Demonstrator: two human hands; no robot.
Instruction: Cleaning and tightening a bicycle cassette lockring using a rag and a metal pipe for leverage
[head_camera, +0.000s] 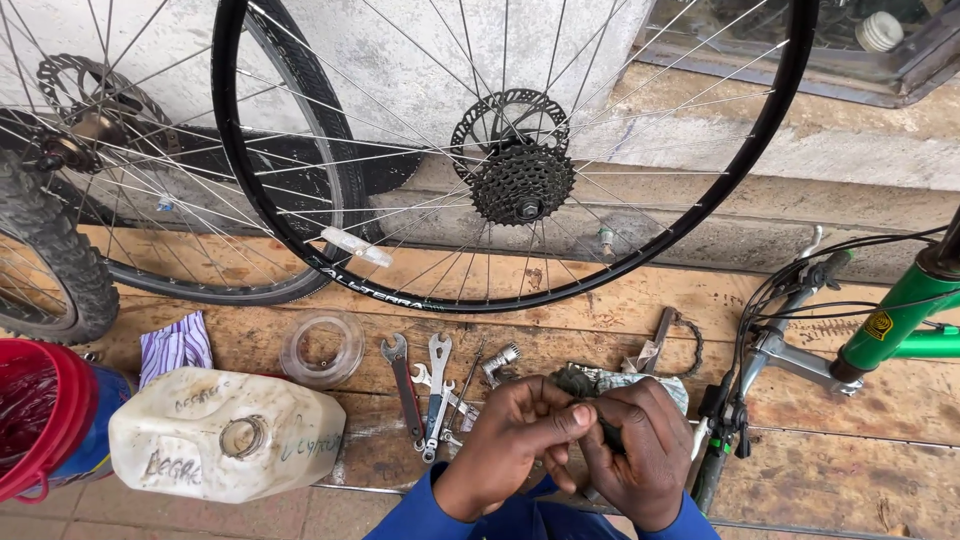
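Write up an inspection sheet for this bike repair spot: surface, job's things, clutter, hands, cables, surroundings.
Surface: worn wooden planks, stained and scratched.
Job's things: small dark part, pinched between both hands; too hidden to identify.
Clutter: spanners lying side by side; white plastic jug on its side; clear round container; striped cloth; red bucket.
Hands: left hand and right hand close together over the plank edge, fingers closed on the part.
Cables: black brake cables looping off the green bicycle frame.
Surroundings: rear wheel with cassette and a tyred wheel leaning on a rough wall.
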